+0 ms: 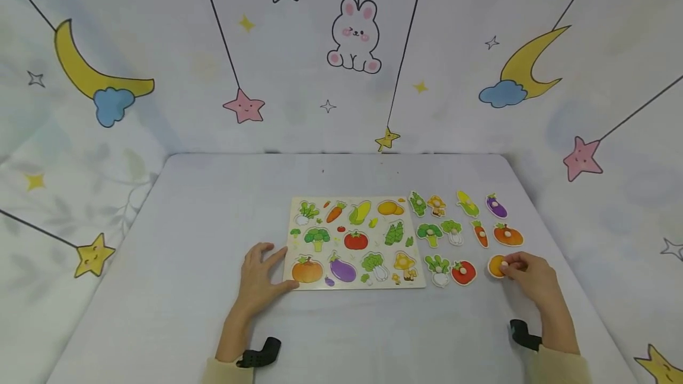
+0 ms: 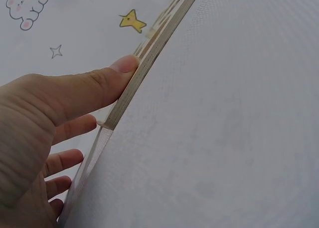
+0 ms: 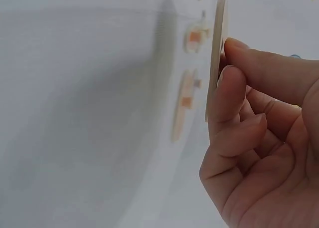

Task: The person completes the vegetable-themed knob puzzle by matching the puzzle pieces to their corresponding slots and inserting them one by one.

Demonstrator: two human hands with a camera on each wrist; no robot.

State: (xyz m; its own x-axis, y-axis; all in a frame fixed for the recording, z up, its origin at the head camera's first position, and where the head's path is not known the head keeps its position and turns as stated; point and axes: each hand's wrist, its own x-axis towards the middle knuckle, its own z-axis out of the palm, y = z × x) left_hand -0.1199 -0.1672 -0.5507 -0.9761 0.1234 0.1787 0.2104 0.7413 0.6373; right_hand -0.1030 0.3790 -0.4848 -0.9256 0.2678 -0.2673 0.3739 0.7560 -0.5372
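A cream wooden puzzle board (image 1: pixel 326 248) printed with vegetables lies flat on the white table. At its front left corner is my left hand (image 1: pixel 261 277), thumb resting on the front edge and fingers spread loosely along the left side. The left wrist view shows that thumb (image 2: pixel 94 88) against the board's edge (image 2: pixel 137 81). My right hand (image 1: pixel 536 280) pinches the knob of a round orange puzzle piece (image 1: pixel 496 266) between thumb and fingers. Seen edge-on in the right wrist view, the thin piece (image 3: pixel 217 58) is above the table, its shadow falling beside it.
Right of the board lie several loose vegetable pieces, among them a tomato (image 1: pixel 463 272), a turnip (image 1: pixel 440 270), a pumpkin (image 1: pixel 508 235), a carrot (image 1: pixel 480 234), a broccoli (image 1: pixel 429 234) and an eggplant (image 1: pixel 497 205). A patterned cloth backdrop (image 1: pixel 299 52) rises behind the table.
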